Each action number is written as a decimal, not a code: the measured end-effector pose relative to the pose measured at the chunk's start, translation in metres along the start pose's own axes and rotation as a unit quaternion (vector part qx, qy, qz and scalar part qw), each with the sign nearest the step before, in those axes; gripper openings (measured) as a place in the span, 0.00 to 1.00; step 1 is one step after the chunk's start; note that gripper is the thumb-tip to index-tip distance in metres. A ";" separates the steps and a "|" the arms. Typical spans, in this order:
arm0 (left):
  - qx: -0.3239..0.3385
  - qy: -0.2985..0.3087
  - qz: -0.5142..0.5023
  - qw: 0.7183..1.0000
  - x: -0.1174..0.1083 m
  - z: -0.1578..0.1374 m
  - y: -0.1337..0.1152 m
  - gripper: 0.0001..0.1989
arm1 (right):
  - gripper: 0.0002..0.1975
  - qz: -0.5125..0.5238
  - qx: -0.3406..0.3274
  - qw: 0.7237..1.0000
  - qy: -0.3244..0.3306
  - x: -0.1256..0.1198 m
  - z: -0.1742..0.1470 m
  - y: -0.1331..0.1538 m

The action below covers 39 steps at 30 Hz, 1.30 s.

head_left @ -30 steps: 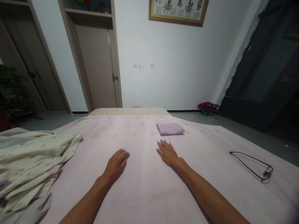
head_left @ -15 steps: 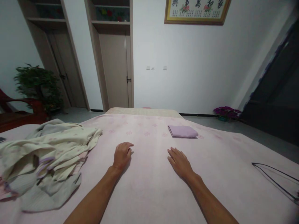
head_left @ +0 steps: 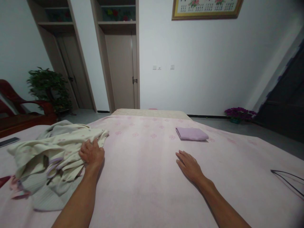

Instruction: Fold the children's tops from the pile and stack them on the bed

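Observation:
My left hand [head_left: 92, 152] is on a cream garment [head_left: 71, 136] with small prints, its fingers curled into the cloth at the right side of a rumpled pile. Grey ribbed clothing [head_left: 51, 196] lies under and in front of that garment, and a lilac-trimmed edge [head_left: 55, 164] shows among the folds. My fingertips are partly sunk in the fabric. On the pink flowered bed sheet [head_left: 142, 177], my right hand [head_left: 189, 165] lies palm down with its fingers stretched out, holding nothing. Beyond it rests a neatly folded lilac cloth [head_left: 192, 134].
A phone [head_left: 9, 142] lies at the left edge of the bed. Thin black wire [head_left: 285, 177], perhaps a hanger, sits at the right. Past the bed are a wooden armchair [head_left: 26, 109], a leafy plant [head_left: 48, 88] and purple flowers [head_left: 239, 113].
My left hand has moved left from the bare sheet onto the cream garment and closed on it. My right hand has stayed in place. The view has turned slightly left.

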State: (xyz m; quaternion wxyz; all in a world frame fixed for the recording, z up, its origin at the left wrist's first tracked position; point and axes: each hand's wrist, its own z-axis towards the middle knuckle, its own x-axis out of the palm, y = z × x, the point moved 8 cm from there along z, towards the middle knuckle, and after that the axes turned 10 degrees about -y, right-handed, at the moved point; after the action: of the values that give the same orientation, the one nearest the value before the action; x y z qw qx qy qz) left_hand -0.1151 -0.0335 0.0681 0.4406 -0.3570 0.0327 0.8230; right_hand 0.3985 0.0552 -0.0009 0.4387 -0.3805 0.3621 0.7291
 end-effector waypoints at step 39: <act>0.321 0.324 -0.446 0.770 -0.088 -0.139 -0.206 0.15 | 0.23 -0.009 0.000 1.000 0.023 -0.010 -0.002 0.011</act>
State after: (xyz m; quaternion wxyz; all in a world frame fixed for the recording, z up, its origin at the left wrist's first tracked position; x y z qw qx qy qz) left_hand 0.1479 -0.0210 0.0730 0.8105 -0.4144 0.2732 0.3110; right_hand 0.3920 0.0464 0.0090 0.4371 -0.4001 0.3687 0.7162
